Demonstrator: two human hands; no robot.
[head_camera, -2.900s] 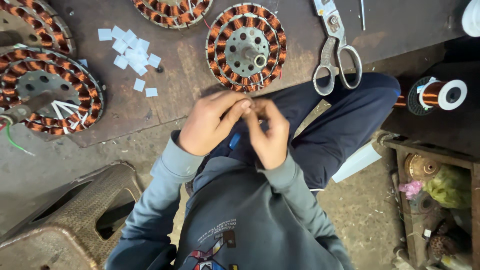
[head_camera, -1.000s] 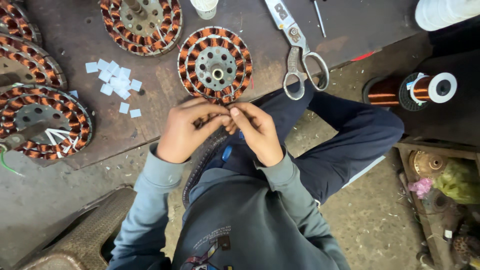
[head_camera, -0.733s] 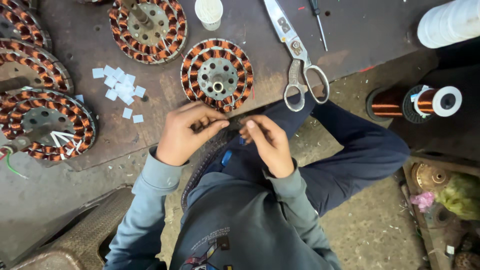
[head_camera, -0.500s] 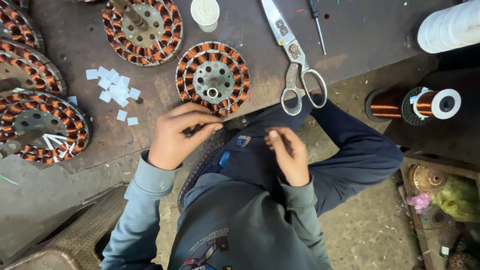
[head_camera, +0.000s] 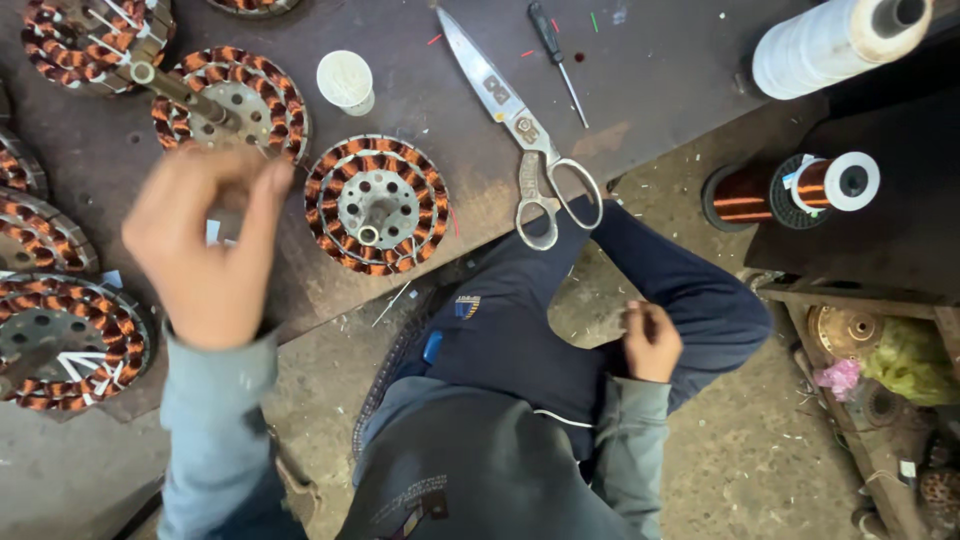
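Observation:
My left hand (head_camera: 205, 250) is raised over the dark metal table (head_camera: 640, 110), blurred, with its fingers bunched near a small white paper slip; whether it grips the slip is unclear. It hovers between two copper-wound stators, one with a shaft (head_camera: 232, 100) and a round one (head_camera: 377, 205) close to the table's front edge. My right hand (head_camera: 650, 340) rests on my dark trouser thigh with its fingers curled closed, and nothing shows in it.
Large scissors (head_camera: 525, 140) and a thin screwdriver (head_camera: 555, 55) lie right of the stators, and a white cup (head_camera: 345, 80) stands behind them. More stators (head_camera: 60, 340) line the left edge. A white thread roll (head_camera: 840, 40) and a copper wire spool (head_camera: 790, 190) sit at right.
My hands have parted. The left one left the round stator's front edge and went left and up over the table. The right one dropped onto my thigh.

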